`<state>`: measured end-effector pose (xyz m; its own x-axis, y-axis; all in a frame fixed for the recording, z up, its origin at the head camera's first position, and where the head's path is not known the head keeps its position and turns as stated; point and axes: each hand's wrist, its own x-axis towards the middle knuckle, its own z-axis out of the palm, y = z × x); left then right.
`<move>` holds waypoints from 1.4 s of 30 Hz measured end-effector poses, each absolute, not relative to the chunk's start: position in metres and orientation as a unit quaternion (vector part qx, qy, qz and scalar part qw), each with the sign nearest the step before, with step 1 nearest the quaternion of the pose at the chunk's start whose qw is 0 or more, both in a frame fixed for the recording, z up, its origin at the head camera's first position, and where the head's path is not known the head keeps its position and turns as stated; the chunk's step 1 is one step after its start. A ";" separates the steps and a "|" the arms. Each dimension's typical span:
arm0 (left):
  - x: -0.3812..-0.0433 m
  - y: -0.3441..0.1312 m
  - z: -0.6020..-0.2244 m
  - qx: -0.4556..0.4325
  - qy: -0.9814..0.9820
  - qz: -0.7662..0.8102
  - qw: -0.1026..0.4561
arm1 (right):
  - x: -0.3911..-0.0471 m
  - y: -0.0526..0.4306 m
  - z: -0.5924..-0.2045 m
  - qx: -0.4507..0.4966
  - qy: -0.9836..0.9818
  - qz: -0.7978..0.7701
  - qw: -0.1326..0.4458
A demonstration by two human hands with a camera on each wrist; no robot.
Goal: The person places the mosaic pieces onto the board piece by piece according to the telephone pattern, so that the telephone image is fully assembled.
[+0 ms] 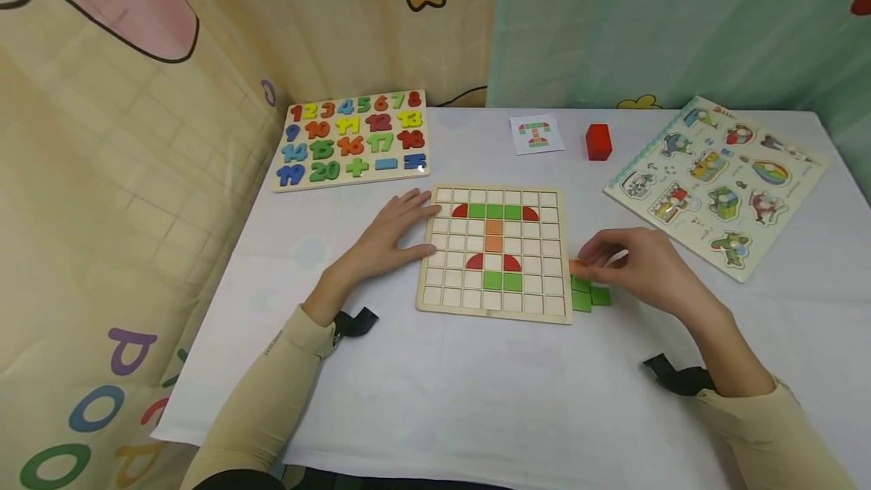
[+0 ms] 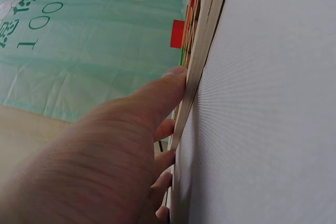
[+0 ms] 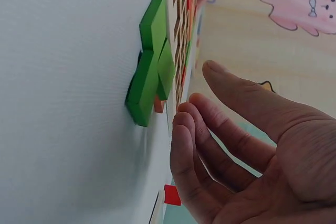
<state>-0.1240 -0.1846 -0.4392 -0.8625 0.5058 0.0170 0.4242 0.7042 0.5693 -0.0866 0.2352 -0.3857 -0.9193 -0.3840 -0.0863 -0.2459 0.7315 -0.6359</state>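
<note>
A wooden grid board (image 1: 493,315) lies flat on the white table, holding several green squares (image 1: 494,211), two orange squares (image 1: 493,235) and red quarter-circle pieces (image 1: 474,262). My left hand (image 1: 384,237) rests along its left edge, thumb and fingertips touching the rim, as the left wrist view also shows. Off the board's right edge lie loose green tiles (image 1: 581,300) and an orange tile (image 1: 575,266). My right hand (image 1: 643,267) hovers over these, fingers bent. In the right wrist view a gap shows between thumb (image 3: 247,90) and fingers, with nothing held there.
A number puzzle board (image 1: 350,141) sits at the back left. Behind the grid board are a pattern card (image 1: 537,134) and a red block (image 1: 599,142). At the right lies a picture puzzle board (image 1: 721,187). Curtains hang behind the table.
</note>
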 end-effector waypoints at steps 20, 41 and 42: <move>-0.123 -0.184 -0.438 0.251 0.920 0.294 0.069 | -0.090 0.244 -0.398 -0.187 0.920 -0.320 0.129; -0.124 -0.185 -0.440 0.246 0.922 0.288 0.074 | -0.097 0.167 -0.381 -0.230 0.897 -0.353 0.131; -0.124 -0.186 -0.440 0.247 0.922 0.288 0.073 | -0.097 0.161 -0.382 -0.235 0.896 -0.354 0.131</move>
<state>-0.1235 -0.1856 -0.4398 -0.8670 0.4982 0.0072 0.4141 0.7124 0.5666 -0.0973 0.1608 -0.3819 -0.8549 -0.5143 -0.0683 -0.3284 0.6383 -0.6962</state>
